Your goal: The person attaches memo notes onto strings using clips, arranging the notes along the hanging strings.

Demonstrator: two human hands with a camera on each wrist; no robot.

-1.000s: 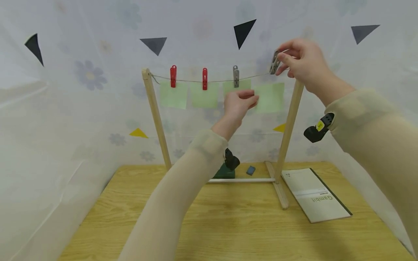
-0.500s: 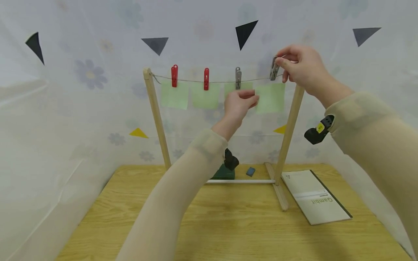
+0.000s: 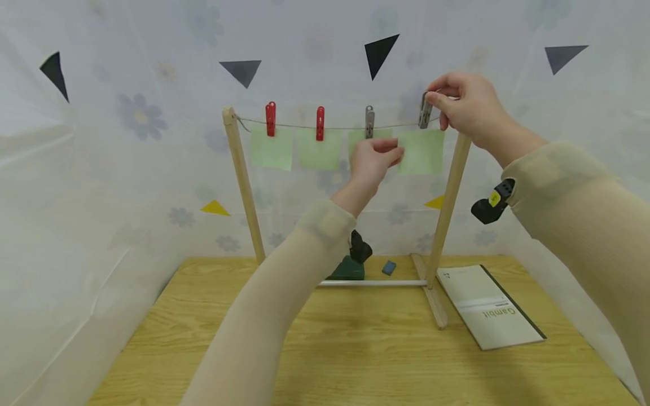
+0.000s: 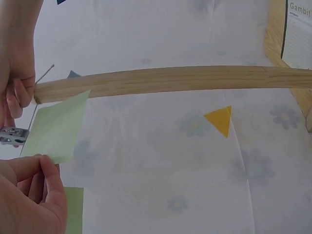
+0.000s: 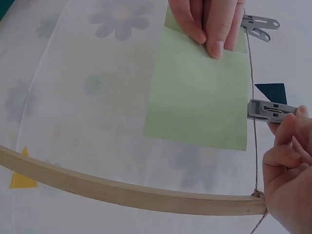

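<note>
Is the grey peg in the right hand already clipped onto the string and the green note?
On. The grey peg straddles the string at the green note's top edge; the right hand pinches it, so whether it is released cannot be told.

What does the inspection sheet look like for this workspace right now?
Surface: wooden table, pale grain.
Job's things: wooden rack with a string across the top; four green paper squares hang from it; two red pegs and a grey peg clipped on; a second grey peg sits at the string over the last green square.
Clutter: booklet, small blue block, dark green object behind the rack's base.
Hands: right hand pinches the second grey peg; left hand pinches the last green square's edge.
Cables: nothing seen.
Surroundings: white flowered cloth backdrop with black and yellow triangles.
</note>
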